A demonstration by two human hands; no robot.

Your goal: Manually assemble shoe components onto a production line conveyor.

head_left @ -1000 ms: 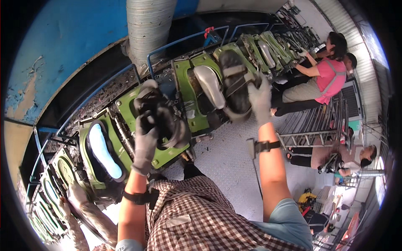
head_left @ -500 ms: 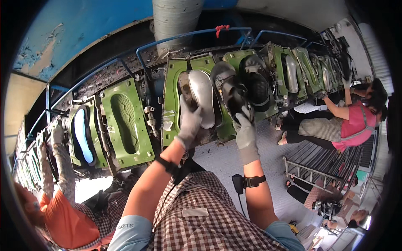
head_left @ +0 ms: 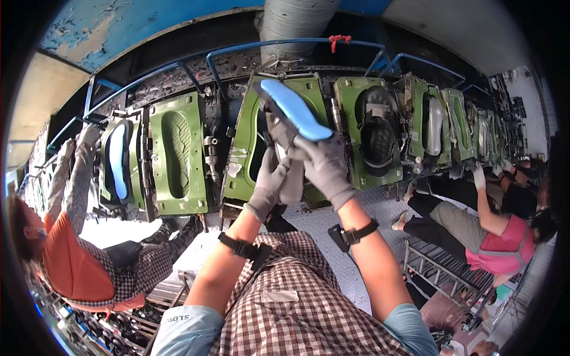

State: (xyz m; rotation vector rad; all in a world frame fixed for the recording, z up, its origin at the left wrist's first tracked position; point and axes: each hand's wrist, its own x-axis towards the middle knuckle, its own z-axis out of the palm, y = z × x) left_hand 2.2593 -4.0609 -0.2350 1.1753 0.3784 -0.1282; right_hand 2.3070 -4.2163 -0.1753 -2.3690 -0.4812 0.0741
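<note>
A sandal with dark straps and a light-blue underside is tilted over the silver shoe last, which shows only in part below my hands. My right hand, in a grey glove, grips the sandal's near end. The gloved left hand closes its fingers on the dark straps beside the last; its fingertips are partly hidden. Beneath lies an open green mould with a foot-shaped hollow at its left. To the right, another green mould holds a black sandal upper.
Left of me are a green mould half with a patterned hollow and a mould holding a blue sole. A blue rail runs behind the line. Co-workers in orange and pink stand either side; a metal rack is at right.
The sandal has been turned over, its blue underside now facing up, and brought left over the last. My right hand moved left with it; the left hand shifted from the last to the straps.
</note>
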